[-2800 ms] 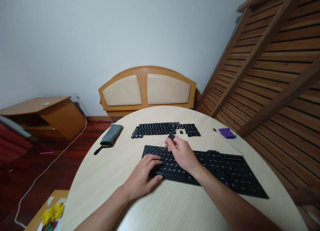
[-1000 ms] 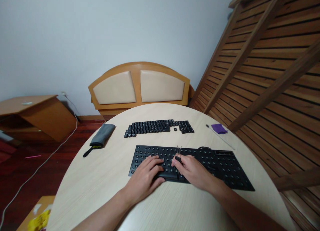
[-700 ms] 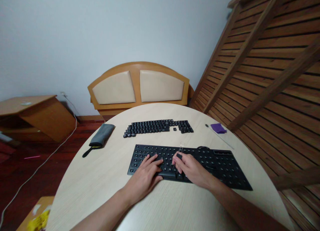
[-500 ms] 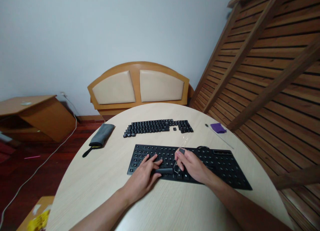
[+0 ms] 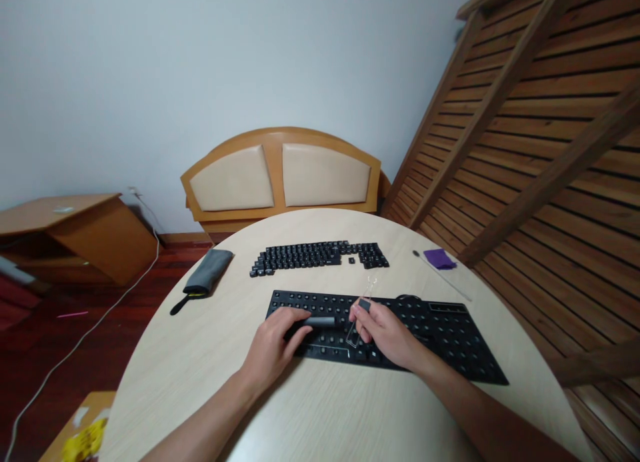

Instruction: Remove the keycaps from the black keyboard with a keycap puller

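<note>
A black keyboard base [image 5: 440, 335] with its keycaps off lies on the round pale wooden table [image 5: 200, 355]. My left hand [image 5: 273, 349] grips a long black spacebar keycap [image 5: 315, 321] lifted just above the base's near left part. My right hand [image 5: 385, 332] pinches a wire keycap puller [image 5: 361, 307] with a small black handle, held over the middle of the base. Behind the base, the removed keycaps [image 5: 317, 256] lie laid out in rows.
A grey pouch [image 5: 207, 279] lies at the table's left. At the right lie a purple cloth [image 5: 440, 258] and a thin stick [image 5: 440, 275]. Beyond the table stand a wooden headboard [image 5: 280, 179], a slatted wooden frame [image 5: 540, 149] and a low cabinet [image 5: 80, 232].
My right hand worked the puller at the spacebar, which came free. My left hand took the spacebar and lifted it off to the left.
</note>
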The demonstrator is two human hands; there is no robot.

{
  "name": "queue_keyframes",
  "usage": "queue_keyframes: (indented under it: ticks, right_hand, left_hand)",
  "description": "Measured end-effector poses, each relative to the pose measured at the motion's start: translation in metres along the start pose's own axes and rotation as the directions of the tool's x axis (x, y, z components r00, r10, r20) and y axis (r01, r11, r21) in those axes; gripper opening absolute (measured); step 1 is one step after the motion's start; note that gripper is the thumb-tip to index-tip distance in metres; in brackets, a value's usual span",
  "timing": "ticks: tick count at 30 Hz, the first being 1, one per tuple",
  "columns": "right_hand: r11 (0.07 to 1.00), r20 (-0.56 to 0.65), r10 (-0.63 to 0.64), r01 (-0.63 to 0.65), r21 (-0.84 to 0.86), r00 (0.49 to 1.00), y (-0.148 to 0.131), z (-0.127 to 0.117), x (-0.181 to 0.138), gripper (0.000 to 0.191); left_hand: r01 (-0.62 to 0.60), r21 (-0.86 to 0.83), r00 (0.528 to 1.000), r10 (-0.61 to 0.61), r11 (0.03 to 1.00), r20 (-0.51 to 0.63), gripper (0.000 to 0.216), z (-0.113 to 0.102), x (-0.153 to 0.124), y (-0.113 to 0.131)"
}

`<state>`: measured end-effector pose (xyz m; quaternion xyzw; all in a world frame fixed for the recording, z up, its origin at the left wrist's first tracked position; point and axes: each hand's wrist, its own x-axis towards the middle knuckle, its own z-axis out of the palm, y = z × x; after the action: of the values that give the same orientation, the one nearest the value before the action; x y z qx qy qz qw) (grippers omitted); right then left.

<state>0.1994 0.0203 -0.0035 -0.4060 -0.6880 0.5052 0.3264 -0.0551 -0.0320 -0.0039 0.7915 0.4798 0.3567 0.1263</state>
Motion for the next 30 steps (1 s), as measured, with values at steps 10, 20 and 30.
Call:
queue_keyframes:
  ticks: [10, 20, 30]
  right_hand:
    - [0.999, 0.036, -0.019, 0.02, -0.038, 0.999, -0.001, 0.001, -0.001, 0.049]
    - [0.998, 0.046, -0.021, 0.024, -0.054, 0.999, 0.001, 0.0, -0.001, 0.049]
    - [0.998, 0.054, -0.019, 0.022, -0.06, 0.998, -0.002, 0.0, -0.002, 0.051]
  left_hand:
    - [-0.022, 0.155, 1.0, 0.025, 0.988, -0.012, 0.024, -0.024, 0.055, -0.038]
    - [-0.066, 0.413, 0.997, 0.049, 0.908, 0.051, 0.019, -0.019, 0.096, -0.097]
    - [-0.046, 0.447, 0.996, 0.007, 0.893, 0.089, 0.018, -0.018, 0.097, -0.103]
